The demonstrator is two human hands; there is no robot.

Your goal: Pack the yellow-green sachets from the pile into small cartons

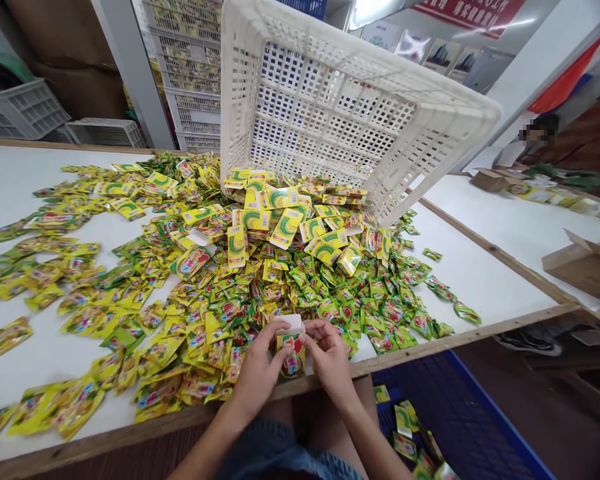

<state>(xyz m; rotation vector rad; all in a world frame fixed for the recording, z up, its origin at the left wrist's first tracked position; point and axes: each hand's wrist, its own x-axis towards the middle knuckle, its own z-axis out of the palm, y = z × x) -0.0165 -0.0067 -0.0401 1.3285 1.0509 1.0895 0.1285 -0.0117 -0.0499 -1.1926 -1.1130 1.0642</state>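
Observation:
Close to the table's front edge, my left hand (261,363) and my right hand (329,357) hold a small printed carton (291,357) between them. The carton is yellow and green with red print, and its white flap (291,324) stands up at the top. My left fingers and thumb close on its left side; my right fingers and thumb pinch its right edge by the flap. Whether anything is inside is hidden. Yellow and green candy sachets (220,313) lie heaped around and beyond my hands. Behind them, flat yellow cartons (286,227) spill in a pile.
A white plastic crate (330,120) lies tipped on its side behind the cartons. Below the table, to the right, a blue crate (460,407) holds several cartons. Stacked white crates (190,80) stand behind. At far right are a cardboard box (585,263) and a person (535,137).

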